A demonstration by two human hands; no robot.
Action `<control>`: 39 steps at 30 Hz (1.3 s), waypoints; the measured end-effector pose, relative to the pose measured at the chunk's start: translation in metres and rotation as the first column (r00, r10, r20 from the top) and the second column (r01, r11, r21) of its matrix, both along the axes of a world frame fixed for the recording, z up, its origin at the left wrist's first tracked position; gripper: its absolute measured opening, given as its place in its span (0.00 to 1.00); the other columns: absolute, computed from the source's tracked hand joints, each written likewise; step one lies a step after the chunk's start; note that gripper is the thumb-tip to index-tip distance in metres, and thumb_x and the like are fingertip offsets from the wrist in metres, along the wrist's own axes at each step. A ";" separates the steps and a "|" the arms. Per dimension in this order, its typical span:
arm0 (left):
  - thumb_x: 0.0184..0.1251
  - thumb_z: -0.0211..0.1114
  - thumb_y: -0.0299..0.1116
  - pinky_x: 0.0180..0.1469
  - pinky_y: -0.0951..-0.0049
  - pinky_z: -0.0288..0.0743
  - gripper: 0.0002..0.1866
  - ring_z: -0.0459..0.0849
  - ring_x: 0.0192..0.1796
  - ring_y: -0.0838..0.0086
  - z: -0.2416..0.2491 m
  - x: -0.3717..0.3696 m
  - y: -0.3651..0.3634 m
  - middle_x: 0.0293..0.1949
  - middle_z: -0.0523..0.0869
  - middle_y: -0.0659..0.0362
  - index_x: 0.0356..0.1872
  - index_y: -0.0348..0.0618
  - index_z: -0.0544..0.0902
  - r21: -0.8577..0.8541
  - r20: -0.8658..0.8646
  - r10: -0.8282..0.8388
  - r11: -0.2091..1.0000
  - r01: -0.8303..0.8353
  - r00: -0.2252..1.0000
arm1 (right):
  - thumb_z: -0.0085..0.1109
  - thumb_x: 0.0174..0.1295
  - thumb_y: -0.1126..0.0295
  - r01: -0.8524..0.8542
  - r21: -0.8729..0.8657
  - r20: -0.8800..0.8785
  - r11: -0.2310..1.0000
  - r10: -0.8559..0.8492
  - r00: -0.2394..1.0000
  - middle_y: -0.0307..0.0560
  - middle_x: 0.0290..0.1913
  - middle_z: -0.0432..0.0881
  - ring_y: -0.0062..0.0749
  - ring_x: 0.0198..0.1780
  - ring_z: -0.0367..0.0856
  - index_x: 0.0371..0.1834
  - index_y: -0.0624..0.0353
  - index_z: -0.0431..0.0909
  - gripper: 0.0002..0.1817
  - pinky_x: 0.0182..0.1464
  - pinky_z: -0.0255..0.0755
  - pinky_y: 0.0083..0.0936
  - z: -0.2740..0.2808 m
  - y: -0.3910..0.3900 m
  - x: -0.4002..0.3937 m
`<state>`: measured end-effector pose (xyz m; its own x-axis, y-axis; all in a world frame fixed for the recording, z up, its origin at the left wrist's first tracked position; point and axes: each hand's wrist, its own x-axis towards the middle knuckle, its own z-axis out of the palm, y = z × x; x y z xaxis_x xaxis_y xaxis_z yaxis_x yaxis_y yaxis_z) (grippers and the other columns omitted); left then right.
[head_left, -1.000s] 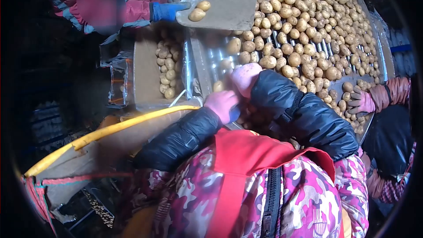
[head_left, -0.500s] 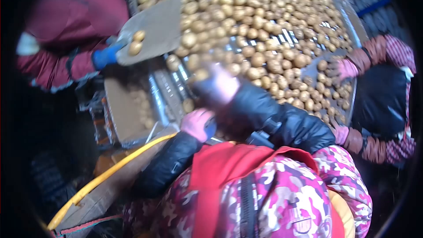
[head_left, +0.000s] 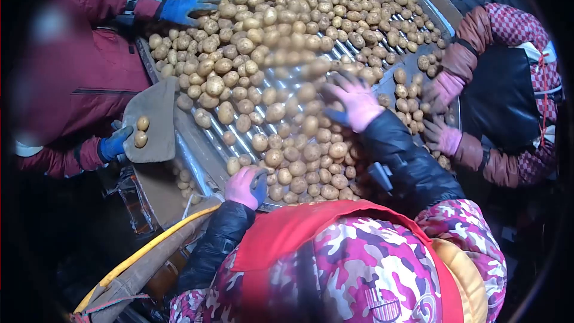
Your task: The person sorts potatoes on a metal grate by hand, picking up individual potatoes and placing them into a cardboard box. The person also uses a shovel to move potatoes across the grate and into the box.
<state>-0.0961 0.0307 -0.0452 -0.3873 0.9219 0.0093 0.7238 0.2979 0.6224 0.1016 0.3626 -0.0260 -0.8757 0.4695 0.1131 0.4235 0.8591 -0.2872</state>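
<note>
Many round, tan potatoes [head_left: 221,66] lie over a bed of metal rollers [head_left: 230,137]. My right hand [head_left: 356,103], in a pink glove with dark fingertips, is spread over the potatoes near the middle, its fingers apart. At the near edge of the rollers is my left hand [head_left: 246,188], in a pink and dark blue glove, beside the closest potatoes. Its fingers are curled, and whatever they may hold is hidden. Between my hands a dense group of potatoes [head_left: 311,167] fills the near side.
At the left, a co-worker's blue-gloved hand [head_left: 186,9] reaches over potatoes; the other holds a grey board [head_left: 152,119] bearing two potatoes. A second co-worker's pink-gloved hands [head_left: 442,113] touch potatoes at the right. A yellow-edged strip [head_left: 149,251] runs at lower left.
My right hand has moved right and opened out over the potatoes. My left hand has shifted slightly left and down. The left co-worker's board is lower, and their other hand now shows.
</note>
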 end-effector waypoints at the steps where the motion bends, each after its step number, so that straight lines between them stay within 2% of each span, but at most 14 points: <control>1: 0.64 0.72 0.34 0.50 0.56 0.85 0.09 0.90 0.46 0.54 0.004 -0.001 0.003 0.44 0.90 0.56 0.44 0.52 0.90 -0.007 0.015 0.004 1.000 -0.004 1.000 | 0.69 0.62 0.50 0.045 0.031 0.096 0.999 -0.047 0.994 0.55 0.74 0.74 0.58 0.79 0.66 0.72 0.44 0.77 0.33 0.75 0.62 0.60 -0.001 0.005 0.014; 5: 0.66 0.71 0.34 0.50 0.56 0.85 0.09 0.90 0.46 0.53 0.011 -0.002 0.007 0.45 0.90 0.55 0.46 0.51 0.89 -0.018 0.043 0.020 1.000 -0.019 0.999 | 0.69 0.63 0.52 0.318 0.124 0.190 0.940 -0.337 0.922 0.57 0.82 0.65 0.60 0.82 0.62 0.80 0.37 0.70 0.39 0.78 0.59 0.63 -0.032 0.029 0.063; 7: 0.66 0.71 0.36 0.52 0.56 0.84 0.11 0.89 0.49 0.53 0.011 -0.006 0.005 0.47 0.90 0.54 0.48 0.51 0.89 -0.057 0.070 0.004 0.998 0.000 0.998 | 0.68 0.65 0.50 0.490 -0.088 0.105 0.867 -0.481 0.871 0.63 0.78 0.69 0.64 0.75 0.70 0.78 0.46 0.73 0.37 0.75 0.63 0.60 -0.052 0.057 0.079; 8: 0.65 0.70 0.37 0.54 0.56 0.84 0.13 0.89 0.51 0.53 0.015 -0.007 0.005 0.48 0.89 0.54 0.50 0.51 0.88 -0.103 0.066 -0.001 0.995 0.008 0.998 | 0.68 0.66 0.50 0.574 0.040 0.182 0.818 -0.571 0.800 0.65 0.76 0.72 0.62 0.72 0.73 0.75 0.51 0.75 0.36 0.73 0.65 0.57 -0.025 0.052 0.063; 10: 0.65 0.70 0.38 0.55 0.56 0.83 0.15 0.88 0.53 0.54 0.013 -0.009 0.004 0.50 0.88 0.55 0.52 0.52 0.87 -0.143 0.089 -0.004 0.990 0.017 0.996 | 0.69 0.66 0.51 0.487 0.264 -0.055 0.833 -0.491 0.869 0.65 0.74 0.74 0.61 0.71 0.74 0.74 0.54 0.75 0.35 0.72 0.67 0.56 -0.021 0.056 0.023; 12: 0.61 0.73 0.37 0.53 0.57 0.84 0.17 0.89 0.51 0.54 0.009 -0.011 0.002 0.50 0.88 0.56 0.51 0.51 0.88 -0.119 0.060 -0.020 0.992 0.027 0.998 | 0.70 0.66 0.54 0.265 0.096 -0.202 0.960 -0.242 0.949 0.68 0.72 0.75 0.65 0.67 0.77 0.72 0.58 0.76 0.34 0.68 0.72 0.52 0.010 0.043 -0.047; 13: 0.60 0.74 0.37 0.53 0.57 0.85 0.17 0.89 0.50 0.54 0.007 -0.011 0.001 0.49 0.89 0.56 0.51 0.51 0.88 -0.111 0.051 -0.027 0.993 0.033 0.998 | 0.71 0.66 0.58 0.151 -0.042 -0.133 0.988 -0.156 0.979 0.67 0.72 0.76 0.65 0.72 0.73 0.72 0.56 0.78 0.32 0.75 0.68 0.51 0.029 0.033 -0.083; 17: 0.64 0.70 0.40 0.59 0.56 0.81 0.21 0.86 0.57 0.54 0.016 -0.016 0.004 0.54 0.86 0.53 0.58 0.50 0.84 -0.255 0.139 -0.067 0.962 0.101 0.988 | 0.66 0.67 0.53 -0.284 0.006 -0.267 0.959 0.276 0.923 0.59 0.67 0.78 0.59 0.69 0.75 0.67 0.55 0.78 0.29 0.71 0.67 0.55 0.023 0.012 -0.235; 22: 0.63 0.69 0.40 0.55 0.54 0.82 0.21 0.87 0.53 0.55 -0.001 -0.015 -0.004 0.51 0.85 0.53 0.57 0.51 0.84 -0.218 0.071 -0.102 0.969 0.115 0.992 | 0.63 0.69 0.47 -0.351 0.060 -0.132 0.935 0.356 0.925 0.54 0.68 0.79 0.52 0.73 0.73 0.70 0.52 0.77 0.31 0.76 0.62 0.56 -0.012 -0.035 -0.367; 25: 0.63 0.69 0.39 0.52 0.54 0.82 0.19 0.87 0.51 0.55 0.004 -0.015 -0.001 0.49 0.85 0.53 0.55 0.50 0.84 -0.203 0.068 -0.104 0.972 0.116 0.992 | 0.65 0.65 0.45 -0.336 -0.099 0.092 0.937 0.345 0.934 0.56 0.62 0.81 0.49 0.67 0.76 0.65 0.52 0.81 0.31 0.72 0.65 0.52 -0.011 -0.059 -0.338; 28: 0.61 0.72 0.35 0.57 0.54 0.82 0.19 0.86 0.56 0.52 0.014 -0.016 0.004 0.52 0.87 0.52 0.55 0.49 0.85 -0.212 0.141 -0.057 0.974 0.086 0.988 | 0.68 0.63 0.46 -0.392 -0.277 0.059 0.877 0.423 0.904 0.57 0.60 0.81 0.52 0.64 0.78 0.63 0.52 0.81 0.30 0.70 0.67 0.55 -0.002 -0.068 -0.265; 31: 0.61 0.72 0.34 0.56 0.54 0.83 0.18 0.87 0.53 0.52 0.014 -0.014 0.005 0.50 0.88 0.52 0.53 0.50 0.86 -0.171 0.108 -0.035 0.984 0.053 0.994 | 0.68 0.64 0.45 -0.534 -0.156 -0.267 0.831 0.485 0.833 0.62 0.71 0.75 0.59 0.75 0.72 0.70 0.51 0.78 0.34 0.76 0.60 0.63 -0.020 -0.076 -0.192; 36: 0.63 0.72 0.34 0.53 0.56 0.84 0.14 0.89 0.50 0.54 0.016 -0.010 0.005 0.47 0.89 0.55 0.49 0.50 0.88 -0.129 0.080 0.010 0.992 0.001 0.997 | 0.69 0.63 0.48 -0.455 -0.082 -0.112 0.887 0.445 0.888 0.54 0.74 0.73 0.57 0.78 0.68 0.76 0.40 0.73 0.36 0.78 0.57 0.63 0.001 -0.042 -0.094; 39: 0.64 0.71 0.33 0.51 0.56 0.84 0.12 0.89 0.48 0.54 0.009 -0.009 0.006 0.46 0.90 0.55 0.48 0.50 0.88 -0.093 0.084 0.015 0.996 -0.007 0.996 | 0.66 0.66 0.50 -0.325 0.085 0.097 0.942 0.317 0.944 0.50 0.75 0.74 0.52 0.80 0.64 0.72 0.45 0.77 0.31 0.79 0.56 0.61 0.001 -0.024 -0.054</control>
